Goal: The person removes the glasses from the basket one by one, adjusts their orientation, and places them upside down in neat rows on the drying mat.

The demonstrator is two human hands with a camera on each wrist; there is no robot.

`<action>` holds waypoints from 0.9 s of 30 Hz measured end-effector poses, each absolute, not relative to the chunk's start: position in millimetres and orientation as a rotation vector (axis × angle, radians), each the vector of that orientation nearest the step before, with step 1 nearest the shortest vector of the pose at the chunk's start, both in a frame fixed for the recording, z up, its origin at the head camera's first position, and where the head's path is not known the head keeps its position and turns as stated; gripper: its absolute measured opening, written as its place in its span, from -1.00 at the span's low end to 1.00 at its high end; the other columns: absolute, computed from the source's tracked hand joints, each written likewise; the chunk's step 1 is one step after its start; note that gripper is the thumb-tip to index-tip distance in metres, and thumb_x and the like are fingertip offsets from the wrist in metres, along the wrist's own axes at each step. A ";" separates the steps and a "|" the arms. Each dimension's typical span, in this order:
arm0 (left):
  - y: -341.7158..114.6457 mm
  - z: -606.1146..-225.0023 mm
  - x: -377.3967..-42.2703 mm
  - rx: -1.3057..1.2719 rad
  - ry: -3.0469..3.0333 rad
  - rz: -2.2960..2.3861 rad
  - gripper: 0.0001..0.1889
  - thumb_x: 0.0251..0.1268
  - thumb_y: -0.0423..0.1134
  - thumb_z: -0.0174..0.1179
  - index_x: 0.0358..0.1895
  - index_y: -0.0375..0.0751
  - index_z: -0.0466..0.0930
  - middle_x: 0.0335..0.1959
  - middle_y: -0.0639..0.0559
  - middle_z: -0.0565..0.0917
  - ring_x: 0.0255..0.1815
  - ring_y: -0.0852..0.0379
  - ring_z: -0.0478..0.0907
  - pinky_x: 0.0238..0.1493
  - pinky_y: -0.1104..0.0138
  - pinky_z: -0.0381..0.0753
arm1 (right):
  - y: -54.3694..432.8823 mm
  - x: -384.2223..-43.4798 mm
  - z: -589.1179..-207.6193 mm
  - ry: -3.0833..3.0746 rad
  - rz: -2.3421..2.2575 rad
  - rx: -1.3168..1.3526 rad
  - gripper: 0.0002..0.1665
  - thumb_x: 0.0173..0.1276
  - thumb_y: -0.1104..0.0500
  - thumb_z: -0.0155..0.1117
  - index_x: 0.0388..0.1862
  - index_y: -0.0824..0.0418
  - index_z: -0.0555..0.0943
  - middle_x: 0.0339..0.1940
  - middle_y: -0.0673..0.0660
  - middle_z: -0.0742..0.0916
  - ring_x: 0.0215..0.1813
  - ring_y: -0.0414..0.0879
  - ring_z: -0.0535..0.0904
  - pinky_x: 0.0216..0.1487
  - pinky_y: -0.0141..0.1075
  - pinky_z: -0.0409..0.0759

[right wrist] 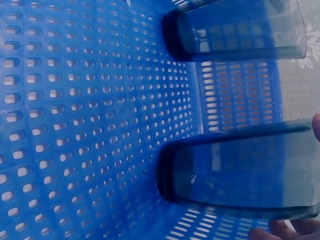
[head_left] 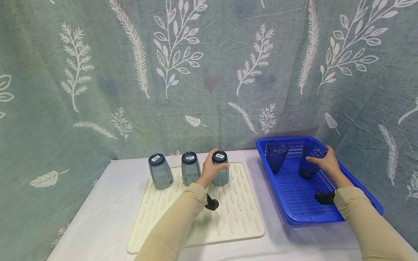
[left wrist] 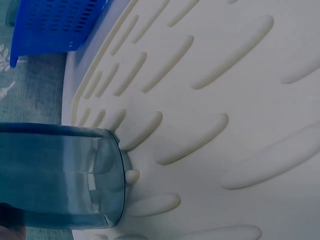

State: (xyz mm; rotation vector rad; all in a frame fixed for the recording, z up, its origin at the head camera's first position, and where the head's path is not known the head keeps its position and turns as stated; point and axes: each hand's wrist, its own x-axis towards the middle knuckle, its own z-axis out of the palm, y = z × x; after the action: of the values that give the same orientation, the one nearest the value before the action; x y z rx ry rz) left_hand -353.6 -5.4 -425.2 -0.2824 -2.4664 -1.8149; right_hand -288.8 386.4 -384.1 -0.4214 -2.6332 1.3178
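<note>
My left hand (head_left: pixel 210 169) grips an upside-down blue-tinted drinking glass (head_left: pixel 222 177) by its base, at the back right of a cream drying mat (head_left: pixel 238 203). In the left wrist view the rim of this glass (left wrist: pixel 65 175) is down at the ridged mat. Two more upturned glasses, a middle one (head_left: pixel 190 170) and a left one (head_left: pixel 161 174), stand in the same row. Over the blue basket (head_left: pixel 284 203), my right hand (head_left: pixel 328 165) holds an upright glass (head_left: pixel 308 168) near its top, thumb and fingers on opposite sides. Another upright glass (head_left: pixel 275 157) stands at the basket's back left.
The basket has raised, slotted walls and stands right of the mat on a white-covered table (head_left: pixel 94 214). A leaf-patterned curtain (head_left: pixel 215 90) hangs close behind. Dark wrist cameras show under the left wrist (head_left: pixel 212 204) and the right wrist (head_left: pixel 324 198).
</note>
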 end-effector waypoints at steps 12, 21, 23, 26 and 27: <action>-8.2 -429.0 -352.1 -0.286 -2.447 -1.826 -0.24 -0.03 -0.27 0.38 0.31 -0.07 0.24 0.27 -0.20 0.35 0.26 -0.14 0.30 0.21 0.01 0.31 | 386.7 -294.1 -390.4 -2.642 1.415 -0.478 0.23 0.22 -0.06 0.20 0.38 0.44 -0.45 0.37 0.57 -0.19 0.37 0.47 -0.23 0.32 0.25 -0.10; -6.8 -428.8 -353.6 -0.296 -2.464 -1.800 -0.24 -0.03 -0.25 0.39 0.31 -0.05 0.24 0.26 -0.18 0.35 0.25 -0.12 0.31 0.19 0.04 0.34 | 389.5 -294.3 -393.3 -2.659 1.412 -0.450 0.23 0.21 -0.07 0.21 0.38 0.46 -0.42 0.36 0.59 -0.17 0.37 0.47 -0.19 0.32 0.24 -0.06; -6.3 -427.2 -353.5 -0.298 -2.478 -1.783 -0.24 -0.03 -0.24 0.39 0.31 -0.05 0.23 0.27 -0.17 0.35 0.25 -0.10 0.32 0.20 0.06 0.35 | 390.2 -294.7 -393.0 -2.662 1.408 -0.447 0.23 0.21 -0.07 0.21 0.38 0.47 -0.41 0.36 0.59 -0.15 0.36 0.47 -0.18 0.32 0.24 -0.05; -5.9 -425.1 -353.7 -0.311 -2.496 -1.759 -0.25 0.00 -0.24 0.37 0.31 -0.07 0.22 0.27 -0.17 0.34 0.25 -0.10 0.32 0.18 0.07 0.37 | 391.3 -294.6 -392.6 -2.670 1.401 -0.444 0.23 0.22 -0.08 0.21 0.38 0.47 -0.40 0.36 0.60 -0.15 0.36 0.48 -0.17 0.31 0.24 -0.03; -5.8 -424.4 -354.0 -0.310 -2.504 -1.757 -0.25 0.00 -0.24 0.37 0.32 -0.07 0.22 0.27 -0.16 0.34 0.25 -0.09 0.32 0.18 0.08 0.37 | 391.9 -294.7 -392.7 -2.673 1.399 -0.445 0.23 0.22 -0.08 0.20 0.38 0.48 -0.40 0.36 0.60 -0.15 0.36 0.47 -0.16 0.31 0.24 -0.03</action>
State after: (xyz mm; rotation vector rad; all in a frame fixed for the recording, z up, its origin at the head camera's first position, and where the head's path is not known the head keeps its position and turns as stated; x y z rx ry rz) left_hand -354.0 -5.8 -424.4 -0.3105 -2.5039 -1.7566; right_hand -294.7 391.9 -392.7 -0.4447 -2.6727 1.3994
